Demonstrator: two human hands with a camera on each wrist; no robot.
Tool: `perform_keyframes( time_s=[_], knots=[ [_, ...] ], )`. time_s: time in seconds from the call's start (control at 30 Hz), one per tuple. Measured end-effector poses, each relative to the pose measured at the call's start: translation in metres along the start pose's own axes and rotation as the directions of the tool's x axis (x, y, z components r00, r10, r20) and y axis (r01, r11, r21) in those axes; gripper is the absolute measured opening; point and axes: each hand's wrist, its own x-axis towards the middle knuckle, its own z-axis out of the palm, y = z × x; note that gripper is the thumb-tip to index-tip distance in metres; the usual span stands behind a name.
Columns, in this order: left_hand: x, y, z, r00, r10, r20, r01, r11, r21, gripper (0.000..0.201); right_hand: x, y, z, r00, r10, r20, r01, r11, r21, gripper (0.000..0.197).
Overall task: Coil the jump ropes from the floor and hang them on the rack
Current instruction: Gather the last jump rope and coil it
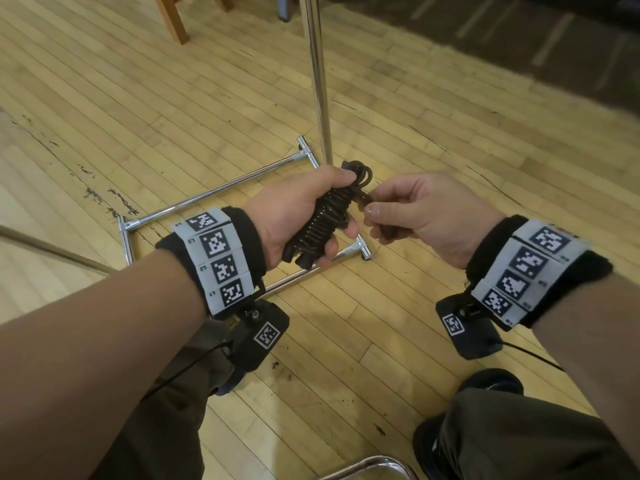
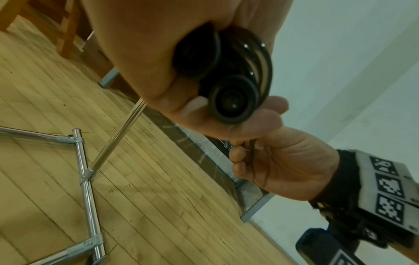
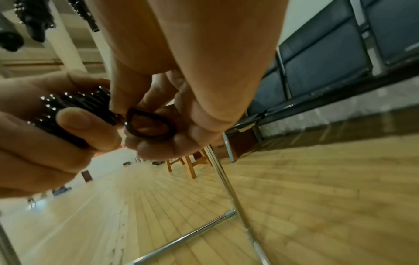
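Observation:
My left hand (image 1: pixel 304 216) grips a tight bundle of coiled black jump rope (image 1: pixel 323 216) with both handle ends (image 2: pixel 233 99) pointing out of the fist toward the wrist. The right hand (image 1: pixel 415 216) pinches a small loop of the same rope (image 3: pixel 149 123) sticking out of the bundle's side, between thumb and fingers. Both hands are held above the chrome rack's floor frame (image 1: pixel 221 188). The rack's upright pole (image 1: pixel 318 84) rises just behind the hands. More black ropes (image 3: pixel 34 21) hang at the top left of the right wrist view.
Wooden plank floor (image 1: pixel 138 98) lies all around. Wooden stool legs (image 1: pixel 176 19) stand at the back left. A dark mat or bench (image 1: pixel 554 39) runs along the back right. My legs and shoes (image 1: pixel 491 386) are below, with a chrome curved bar (image 1: pixel 367 465) at the bottom edge.

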Motion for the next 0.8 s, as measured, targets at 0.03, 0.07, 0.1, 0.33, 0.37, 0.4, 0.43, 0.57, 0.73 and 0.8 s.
perform_keyframes(
  time_s=[0.03,0.07,0.1,0.33,0.37,0.4,0.43,0.57,0.73,0.8],
  knots=[
    [0.000,0.000,0.000,1.000,0.003,-0.008,-0.003,1.000,0.014,0.044,0.000,-0.001,-0.001,0.999,-0.030,-0.009,0.029,0.993,-0.114,0.012],
    [-0.001,-0.001,0.000,1.000,0.007,-0.012,-0.007,1.000,0.028,0.043,0.001,-0.002,-0.001,0.997,-0.070,-0.027,0.061,0.966,-0.252,0.013],
    [-0.001,0.000,0.000,1.000,0.013,-0.012,-0.013,0.999,0.045,0.042,0.003,-0.003,-0.002,0.992,-0.114,-0.044,0.088,0.914,-0.396,0.014],
    [-0.002,0.000,-0.007,0.998,0.059,0.007,-0.059,0.993,0.105,0.033,0.012,-0.009,0.010,0.969,-0.192,-0.154,0.077,0.831,-0.550,0.011],
    [-0.002,0.000,-0.007,0.998,0.067,0.006,-0.068,0.991,0.115,0.032,0.012,-0.010,0.013,0.975,-0.152,-0.161,0.066,0.894,-0.443,0.016],
    [-0.002,-0.001,-0.007,0.997,0.074,0.007,-0.074,0.989,0.127,0.031,0.012,-0.011,0.015,0.981,-0.105,-0.164,0.049,0.948,-0.313,0.021],
    [-0.002,-0.002,-0.007,0.997,0.077,0.007,-0.077,0.987,0.138,0.031,0.012,-0.012,0.017,0.986,-0.053,-0.160,0.026,0.986,-0.164,0.024],
    [0.001,-0.007,-0.004,0.997,0.073,-0.010,-0.071,0.983,0.171,0.036,0.016,-0.013,0.019,0.977,0.111,-0.182,-0.038,0.931,0.362,0.023],
    [0.004,-0.006,-0.001,0.997,0.074,-0.038,-0.066,0.982,0.179,0.039,0.019,-0.011,0.023,0.962,0.159,-0.222,-0.011,0.835,0.551,0.038],
    [0.004,-0.006,0.001,0.996,0.078,-0.050,-0.068,0.982,0.174,0.039,0.021,-0.011,0.022,0.959,0.173,-0.223,-0.010,0.810,0.587,0.046]
  ],
)
